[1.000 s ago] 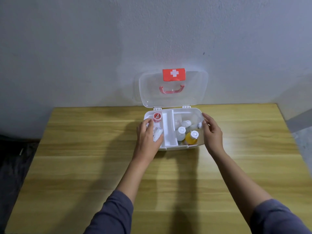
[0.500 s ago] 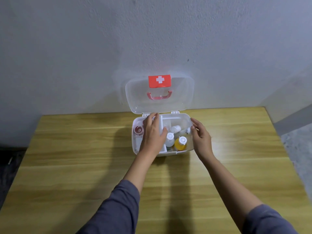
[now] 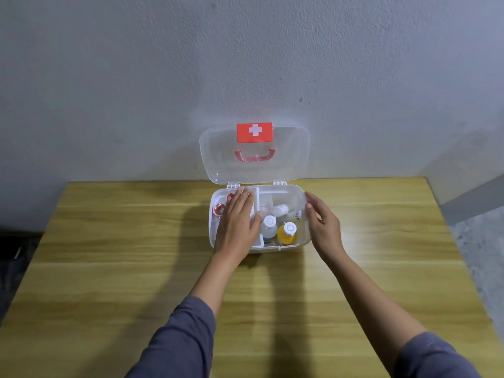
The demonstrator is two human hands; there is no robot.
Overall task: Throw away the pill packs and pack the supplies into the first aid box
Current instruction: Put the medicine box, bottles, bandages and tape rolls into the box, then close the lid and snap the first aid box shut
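Note:
A white first aid box (image 3: 298, 190) stands open on the wooden table, its clear lid (image 3: 289, 156) with a red cross label upright against the wall. My left hand (image 3: 237, 223) lies flat, fingers together, over the box's left tray compartment. Two red-ringed tape rolls (image 3: 219, 208) show beside it. In the right compartment stand a clear bottle with a white cap (image 3: 268, 227), a yellow bottle (image 3: 287, 233) and a white bottle lying down (image 3: 280, 210). My right hand (image 3: 321, 226) rests against the box's right wall, fingers apart. No pill packs are visible.
The wooden table (image 3: 136, 241) reaches to a grey wall behind. Its right edge borders a speckled floor (image 3: 480, 241). A dark area lies past the left edge.
My left hand moved from gripping items at the tray's front to lying flat across the left compartment. The right hand stayed at the box's right wall. The camera view shifted.

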